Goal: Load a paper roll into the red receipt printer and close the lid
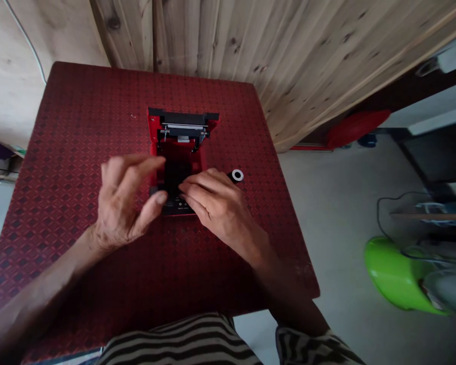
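A small red and black printer-like machine (184, 124) stands on the table with its lid raised and a roller bar showing inside the lid. My left hand (127, 195) is at its left side, thumb and fingers apart, holding nothing. Over the front right of the open machine, my right hand (215, 197) has its fingers drawn together, tips down at the black front panel (180, 205). Whatever those fingertips may hold is hidden. Just beyond the right hand lies a small black roll with a white ring on its end (237, 175).
The table (87, 116) has a dark red patterned cover and stands against a wooden plank wall (228, 40). On the floor to the right is a bright green bin or basin (395, 274). A red rounded object (359, 129) leans farther back.
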Available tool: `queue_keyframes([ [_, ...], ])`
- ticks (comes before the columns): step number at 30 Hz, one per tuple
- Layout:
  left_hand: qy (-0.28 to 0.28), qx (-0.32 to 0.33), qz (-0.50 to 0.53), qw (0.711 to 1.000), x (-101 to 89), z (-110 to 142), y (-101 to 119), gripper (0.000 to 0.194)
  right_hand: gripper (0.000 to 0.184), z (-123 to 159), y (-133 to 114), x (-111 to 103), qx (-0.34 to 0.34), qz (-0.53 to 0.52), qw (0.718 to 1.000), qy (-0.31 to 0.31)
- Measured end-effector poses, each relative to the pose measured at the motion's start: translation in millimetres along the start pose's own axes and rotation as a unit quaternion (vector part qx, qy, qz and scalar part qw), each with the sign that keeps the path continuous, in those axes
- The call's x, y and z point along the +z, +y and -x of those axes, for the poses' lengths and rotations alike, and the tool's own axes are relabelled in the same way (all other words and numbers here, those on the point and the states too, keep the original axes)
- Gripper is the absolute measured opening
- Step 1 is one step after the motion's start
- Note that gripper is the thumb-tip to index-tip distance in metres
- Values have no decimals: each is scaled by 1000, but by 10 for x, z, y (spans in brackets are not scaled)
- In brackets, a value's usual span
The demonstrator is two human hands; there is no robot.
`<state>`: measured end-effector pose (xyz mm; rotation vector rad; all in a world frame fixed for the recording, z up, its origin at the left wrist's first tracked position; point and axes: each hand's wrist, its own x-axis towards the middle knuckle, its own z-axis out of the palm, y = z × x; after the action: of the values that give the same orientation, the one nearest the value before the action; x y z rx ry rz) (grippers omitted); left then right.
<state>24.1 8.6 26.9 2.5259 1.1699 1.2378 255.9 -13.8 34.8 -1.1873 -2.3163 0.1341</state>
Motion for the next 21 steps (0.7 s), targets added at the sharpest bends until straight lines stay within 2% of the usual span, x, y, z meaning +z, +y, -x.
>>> queue_keyframes([
  [2, 42, 3, -30, 999, -10, -230, -129, 51, 18, 29, -27, 16, -14, 17, 999, 46],
  [3, 40, -4, -39, 998, -3, -350, -203, 58, 15, 43, -40, 27, -21, 27, 997, 71],
  [6, -30, -60, 27, 997, 40, -629, -377, 73, 11, 82, -74, 62, -39, 53, 990, 127],
  [8, -51, -71, 58, 995, 52, -695, -396, 69, 11, 107, -93, 78, -48, 65, 987, 139],
  [11, -41, -56, 85, 994, 12, -610, -284, 56, 12, 144, -127, 77, -58, 82, 985, 137],
  [15, -67, -35, 92, 993, -52, -335, -141, 45, 12, 188, -187, 42, -63, 109, 982, 138],
  [18, -76, -7, 73, 994, -33, -150, -159, 37, 12, 206, -221, 24, -57, 127, 981, 132],
  [21, -79, 21, 57, 995, 11, -43, -219, 36, 12, 212, -233, 23, -48, 131, 982, 128],
])
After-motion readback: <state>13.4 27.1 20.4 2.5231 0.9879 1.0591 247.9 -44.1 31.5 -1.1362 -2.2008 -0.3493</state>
